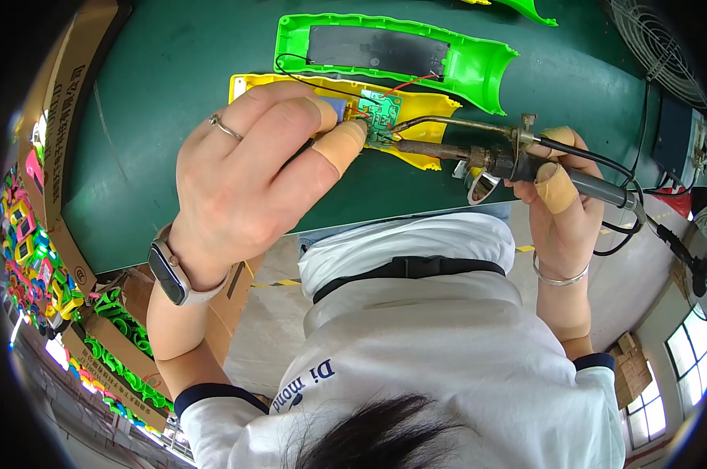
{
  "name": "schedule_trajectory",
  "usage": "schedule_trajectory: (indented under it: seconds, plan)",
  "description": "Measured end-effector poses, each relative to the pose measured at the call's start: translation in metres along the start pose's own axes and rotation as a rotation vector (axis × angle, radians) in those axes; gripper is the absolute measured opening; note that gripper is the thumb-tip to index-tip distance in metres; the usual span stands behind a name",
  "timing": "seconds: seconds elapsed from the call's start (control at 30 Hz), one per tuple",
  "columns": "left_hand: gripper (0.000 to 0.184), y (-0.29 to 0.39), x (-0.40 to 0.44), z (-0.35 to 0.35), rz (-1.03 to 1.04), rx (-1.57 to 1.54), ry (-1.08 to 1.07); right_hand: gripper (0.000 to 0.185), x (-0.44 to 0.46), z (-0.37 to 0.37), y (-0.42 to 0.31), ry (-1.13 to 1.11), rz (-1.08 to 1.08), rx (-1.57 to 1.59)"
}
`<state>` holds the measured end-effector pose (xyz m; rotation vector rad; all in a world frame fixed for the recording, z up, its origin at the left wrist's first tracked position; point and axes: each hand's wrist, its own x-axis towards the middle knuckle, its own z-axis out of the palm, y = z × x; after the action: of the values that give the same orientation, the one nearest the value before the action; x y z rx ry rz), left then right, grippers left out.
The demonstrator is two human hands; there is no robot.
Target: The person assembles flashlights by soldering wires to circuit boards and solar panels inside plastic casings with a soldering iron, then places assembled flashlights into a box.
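Observation:
My right hand [560, 184] grips a soldering iron [498, 160] with a thin metal feed tube along it. Its tip touches or nearly touches the lower edge of a small green circuit board [381, 112]. My left hand [260, 160] is pinched at the board's left side; whatever lies between the fingertips is hidden. Tan finger covers are on both hands. The board lies in a yellow plastic shell [428, 102], beside a blue part [336, 108] partly behind my fingers. Behind it is a green shell [486, 66] with a black panel [377, 48], joined by a red and a black wire.
All this lies on a green table [150, 94]. A cardboard box [68, 117] stands along the left edge, with colourful plastic parts [29, 242] beyond it. A round wire guard [654, 35] is at the back right. Black cables [642, 148] run from the iron on the right.

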<state>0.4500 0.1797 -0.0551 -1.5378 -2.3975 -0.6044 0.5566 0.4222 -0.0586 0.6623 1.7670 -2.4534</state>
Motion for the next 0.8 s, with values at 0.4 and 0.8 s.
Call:
schedule_trajectory:
  seconds: [0.4,0.8]
  plan:
    - [0.031,-0.0011,-0.0012,0.0031,0.036,0.027,0.026,0.019,-0.0030,0.0072,0.0006,0.056,-0.001,-0.028]
    - [0.028,-0.0050,-0.0025,0.0051,0.125,0.093,0.046,0.017,-0.0047,0.0074,0.0002,0.099,0.019,-0.036]
